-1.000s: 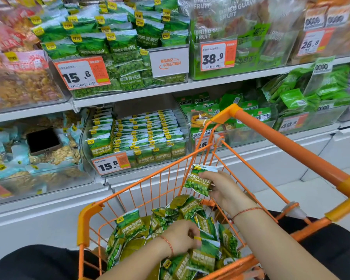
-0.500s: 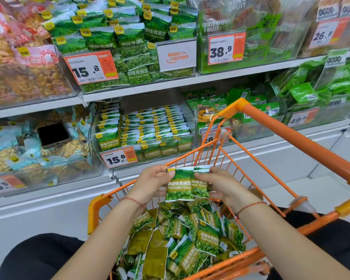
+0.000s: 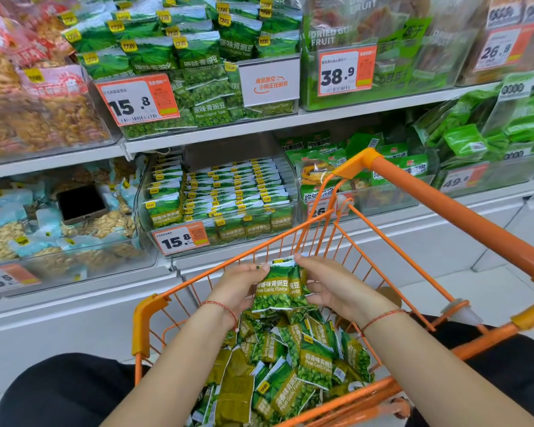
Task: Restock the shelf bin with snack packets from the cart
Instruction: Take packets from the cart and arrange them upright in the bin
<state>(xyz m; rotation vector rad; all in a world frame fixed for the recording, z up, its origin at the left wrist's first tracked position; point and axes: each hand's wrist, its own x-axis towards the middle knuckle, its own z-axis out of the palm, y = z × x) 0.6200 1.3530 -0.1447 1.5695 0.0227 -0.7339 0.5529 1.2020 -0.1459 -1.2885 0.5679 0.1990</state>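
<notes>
Both hands meet over the cart (image 3: pixel 293 238), holding a small stack of green packets (image 3: pixel 279 288) upright between them. The left hand (image 3: pixel 236 289) grips the stack's left edge, thumb on the top corner and fingers curled behind. The right hand (image 3: pixel 336 288) holds the right side, fingertips on the top edge and thumb underneath. At least two packets overlap in the stack; the front one reads "Peas Garlic Flavor".

Just below the hands, a loose pile of packets (image 3: pixel 290 365) fills the cart. Beyond the hands, past the cart's front rim, sits the clear bin (image 3: pixel 219 204), with matching packets standing in neat rows and a 15.8 price tag (image 3: pixel 181 240) on its front. Left of the bin, a dark phone (image 3: pixel 80 203) lies on pale blue snack bags.
</notes>
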